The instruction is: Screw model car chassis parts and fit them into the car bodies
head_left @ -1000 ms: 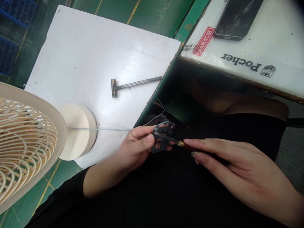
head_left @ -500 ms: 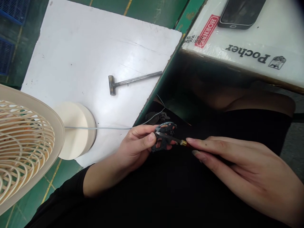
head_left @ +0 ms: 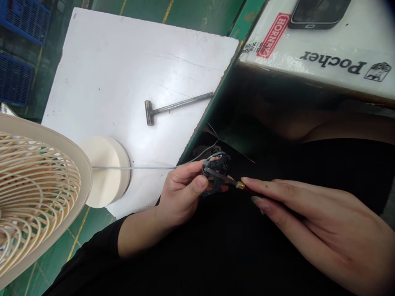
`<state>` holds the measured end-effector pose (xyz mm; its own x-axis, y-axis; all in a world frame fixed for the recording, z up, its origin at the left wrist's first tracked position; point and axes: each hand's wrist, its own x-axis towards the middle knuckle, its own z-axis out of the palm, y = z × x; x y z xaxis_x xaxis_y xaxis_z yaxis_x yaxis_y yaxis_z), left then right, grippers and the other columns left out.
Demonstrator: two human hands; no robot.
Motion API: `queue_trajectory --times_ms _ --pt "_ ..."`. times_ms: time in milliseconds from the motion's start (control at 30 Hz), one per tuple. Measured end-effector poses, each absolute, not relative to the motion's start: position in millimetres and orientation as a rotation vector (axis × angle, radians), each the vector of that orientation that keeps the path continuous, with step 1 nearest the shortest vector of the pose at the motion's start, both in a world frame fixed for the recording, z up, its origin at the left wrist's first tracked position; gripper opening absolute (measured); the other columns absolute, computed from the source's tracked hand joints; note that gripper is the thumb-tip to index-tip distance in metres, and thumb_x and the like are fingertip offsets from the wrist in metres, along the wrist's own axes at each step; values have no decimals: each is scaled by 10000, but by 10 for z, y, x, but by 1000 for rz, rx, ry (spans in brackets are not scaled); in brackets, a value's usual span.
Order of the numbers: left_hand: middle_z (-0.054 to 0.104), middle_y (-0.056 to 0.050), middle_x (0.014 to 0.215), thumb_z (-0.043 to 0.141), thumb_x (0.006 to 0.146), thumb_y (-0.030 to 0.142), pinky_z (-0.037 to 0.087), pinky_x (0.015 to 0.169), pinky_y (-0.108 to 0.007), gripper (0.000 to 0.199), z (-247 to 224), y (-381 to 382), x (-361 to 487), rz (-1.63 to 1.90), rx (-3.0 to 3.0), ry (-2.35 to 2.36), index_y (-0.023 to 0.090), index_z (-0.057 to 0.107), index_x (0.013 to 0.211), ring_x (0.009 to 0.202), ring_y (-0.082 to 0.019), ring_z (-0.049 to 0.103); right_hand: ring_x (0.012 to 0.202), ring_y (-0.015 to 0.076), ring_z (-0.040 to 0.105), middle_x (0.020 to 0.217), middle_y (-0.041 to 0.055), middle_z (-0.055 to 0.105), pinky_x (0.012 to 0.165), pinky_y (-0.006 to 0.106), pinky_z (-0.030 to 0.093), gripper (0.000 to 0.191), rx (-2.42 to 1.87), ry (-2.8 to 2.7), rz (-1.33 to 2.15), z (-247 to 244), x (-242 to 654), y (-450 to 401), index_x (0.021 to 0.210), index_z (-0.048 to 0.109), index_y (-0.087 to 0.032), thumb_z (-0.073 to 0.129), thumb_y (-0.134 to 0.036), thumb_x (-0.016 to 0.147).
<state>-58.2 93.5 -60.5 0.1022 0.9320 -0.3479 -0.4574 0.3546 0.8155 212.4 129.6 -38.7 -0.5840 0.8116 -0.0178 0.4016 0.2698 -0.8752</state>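
Note:
My left hand [head_left: 185, 187] pinches a small dark openwork part [head_left: 216, 181] between thumb and fingers, above my lap. A curved grey-blue rim runs along the part's upper edge. In my right hand [head_left: 314, 218] is a thin-bladed tool [head_left: 240, 185] with a brass collar and a dark red handle, mostly covered by my fingers. Its narrow metal blade lies across the dark part, with the tip near my left thumb. Whether the blade's edge is sharp or toothed is too small to tell.
A metal hammer [head_left: 173, 107] lies on the white board [head_left: 111, 70]. At left stands a cream fan [head_left: 37, 189] on a round base [head_left: 108, 172], its grey cord [head_left: 148, 167] running toward my lap. A printed white box [head_left: 333, 45] sits upper right; blue crates [head_left: 23, 20] are upper left.
The whole view has shifted slightly, so the fan, hammer and hands appear a little further right. The blade's tip still rests at the dark part, and both hands keep their grips.

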Motion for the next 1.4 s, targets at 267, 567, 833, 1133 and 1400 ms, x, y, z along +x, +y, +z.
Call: queue_trajectory --times_ms 267,567,833,1133,1400 --pt "944 -93 1145 876 1112 430 757 974 -414 291 -624 947 -572 1129 559 1002 289 922 1363 1028 -261 916 1021 208 914 1333 -28 914 774 292 734 489 -1100 -2093 1259 -415 2086 1295 1641 700 -440 658 -223 1205" --pt "936 -110 1128 925 1059 482 755 950 -459 371 -632 921 -573 1101 544 1103 252 925 1350 947 -275 893 1020 219 924 1309 -36 924 797 302 753 489 -1097 -2076 1273 -447 2092 1309 1620 730 -451 681 -225 1188" --pt "939 -108 1112 912 1076 481 762 987 -483 372 -628 934 -557 1112 539 1067 254 911 1371 1007 -291 910 942 228 920 1231 -24 934 746 312 752 499 -1107 -2056 1264 -446 2058 1324 1603 761 -447 692 -206 1172" --pt "941 -100 1168 870 1115 422 768 962 -466 284 -667 898 -563 1161 585 1040 274 917 1352 1017 -293 918 882 207 901 1192 -37 932 692 309 720 531 -1108 -2054 1244 -456 2036 1313 1636 738 -469 707 -202 1178" --pt "937 -115 1178 891 1094 466 768 992 -502 363 -650 901 -559 1140 573 1077 243 903 1380 1028 -306 913 956 214 931 1273 -48 939 759 298 758 470 -1121 -2049 1237 -409 2030 1336 1563 792 -461 713 -219 1168"
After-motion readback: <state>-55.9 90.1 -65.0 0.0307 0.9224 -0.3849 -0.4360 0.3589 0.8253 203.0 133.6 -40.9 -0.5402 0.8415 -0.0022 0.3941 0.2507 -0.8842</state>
